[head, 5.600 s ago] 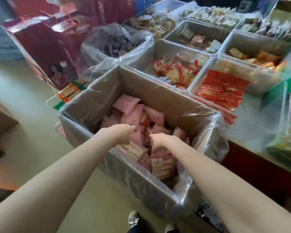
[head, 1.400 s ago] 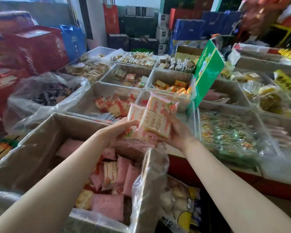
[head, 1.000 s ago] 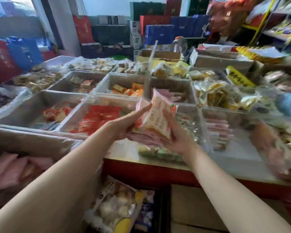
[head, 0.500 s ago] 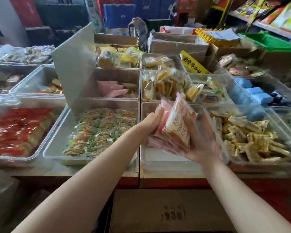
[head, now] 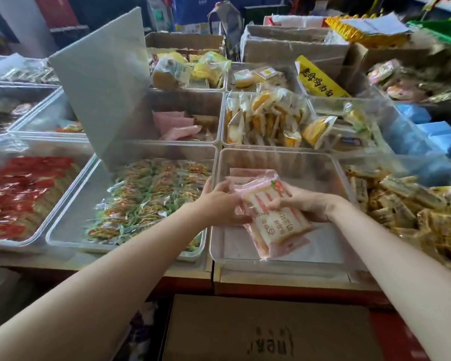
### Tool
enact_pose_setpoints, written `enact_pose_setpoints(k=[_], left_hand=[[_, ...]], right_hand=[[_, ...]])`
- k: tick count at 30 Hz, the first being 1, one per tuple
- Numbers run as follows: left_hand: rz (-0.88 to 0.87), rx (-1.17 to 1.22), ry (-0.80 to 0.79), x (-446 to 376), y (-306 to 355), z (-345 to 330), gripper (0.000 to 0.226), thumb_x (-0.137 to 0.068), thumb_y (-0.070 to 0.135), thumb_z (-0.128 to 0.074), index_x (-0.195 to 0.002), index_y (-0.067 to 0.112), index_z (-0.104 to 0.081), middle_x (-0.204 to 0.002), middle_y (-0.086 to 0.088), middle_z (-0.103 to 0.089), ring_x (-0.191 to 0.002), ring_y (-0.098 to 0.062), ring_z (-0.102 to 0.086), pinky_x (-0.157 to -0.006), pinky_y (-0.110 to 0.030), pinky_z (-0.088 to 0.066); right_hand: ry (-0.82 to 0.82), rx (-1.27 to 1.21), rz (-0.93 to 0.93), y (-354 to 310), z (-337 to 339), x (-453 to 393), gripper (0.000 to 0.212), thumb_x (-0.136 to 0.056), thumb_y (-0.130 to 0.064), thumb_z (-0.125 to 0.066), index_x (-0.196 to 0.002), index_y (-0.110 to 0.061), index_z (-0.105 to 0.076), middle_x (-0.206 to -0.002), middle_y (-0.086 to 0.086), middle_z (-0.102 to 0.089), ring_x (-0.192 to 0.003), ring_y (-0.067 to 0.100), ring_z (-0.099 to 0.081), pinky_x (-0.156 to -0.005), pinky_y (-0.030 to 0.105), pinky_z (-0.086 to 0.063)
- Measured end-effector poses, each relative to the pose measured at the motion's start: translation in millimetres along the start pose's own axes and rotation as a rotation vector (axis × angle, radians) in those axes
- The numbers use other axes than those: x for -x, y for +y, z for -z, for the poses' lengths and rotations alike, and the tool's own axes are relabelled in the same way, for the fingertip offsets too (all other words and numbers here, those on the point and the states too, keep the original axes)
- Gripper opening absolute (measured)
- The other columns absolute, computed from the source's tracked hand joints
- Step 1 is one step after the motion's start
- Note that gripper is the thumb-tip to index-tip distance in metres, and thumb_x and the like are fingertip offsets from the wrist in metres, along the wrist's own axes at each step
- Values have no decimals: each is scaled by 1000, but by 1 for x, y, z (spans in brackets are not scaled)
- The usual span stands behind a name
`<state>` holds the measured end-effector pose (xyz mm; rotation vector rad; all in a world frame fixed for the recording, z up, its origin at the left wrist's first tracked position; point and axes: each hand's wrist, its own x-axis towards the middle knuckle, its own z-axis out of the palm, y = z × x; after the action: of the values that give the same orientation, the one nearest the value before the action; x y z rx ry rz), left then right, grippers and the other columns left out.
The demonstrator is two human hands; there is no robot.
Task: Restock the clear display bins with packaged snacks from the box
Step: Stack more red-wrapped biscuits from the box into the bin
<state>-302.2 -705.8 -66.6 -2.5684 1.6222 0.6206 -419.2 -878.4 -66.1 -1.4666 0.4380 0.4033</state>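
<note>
Fingers (head: 277, 204) — both hands' — curled round pink snack packets (head: 271, 209).

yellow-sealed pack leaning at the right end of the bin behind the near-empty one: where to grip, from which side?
Pinch the yellow pack by its raised upper end, coming from above. It leans tilted on the packs in its clear bin, so that end stands free while the lower end is wedged in.

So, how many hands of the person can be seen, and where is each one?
2. The left hand and the right hand both hold a stack of pink snack packets over a nearly empty clear bin in the front row. None seems hidden.
</note>
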Motion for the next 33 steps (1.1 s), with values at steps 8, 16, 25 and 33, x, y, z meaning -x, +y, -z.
enact_pose_setpoints(k=[8, 16, 25, 33], left_hand=[[4, -149, 53, 13, -20, 13, 29, -95, 34, -46, -119, 30, -61, -145, 7, -42, -146, -20, -4, -111, -51, 16], [-42, -43, 280, 9, -16, 5, 34, -92, 21, -50, -125, 19, -56, -130, 1, -58, -129, -13, -43, -117, -35, -1], [-52, -48, 283, -15, 0, -4, 62, -86, 2, -50, -142, 21, -30, -142, -6, -39, -123, -25, -47, -102, -31, -30], [59, -144, 184, -29, 10, -13, 56, -95, 42, -46, -140, 14, -29, -108, -7, -68, -101, -25, -63, -102, -34, -29]], right_hand=[[126, 1032, 24, -22, -2, -49, 91, -62, -31, -83, -133, -27, -26, -127, -1, -50, -119, 21, -49, -103, 45, -40], [208, 1374, 182, 1, -15, -27, 83, -72, -44, -72, -141, -33, -26, -145, 0, -25, -134, 23, -24, -107, 49, -32], [207, 994, 253, 39, -22, -21, 71, -80, -40, -68, -140, -37, -31, -141, 0, -40, -127, 18, -39, -108, 42, -35], [336, 1017, 123, 33, -20, -34, 47, -92, -22, -57, -136, -21, -39, -130, 4, -55, -115, 24, -53, -82, 21, -36]])
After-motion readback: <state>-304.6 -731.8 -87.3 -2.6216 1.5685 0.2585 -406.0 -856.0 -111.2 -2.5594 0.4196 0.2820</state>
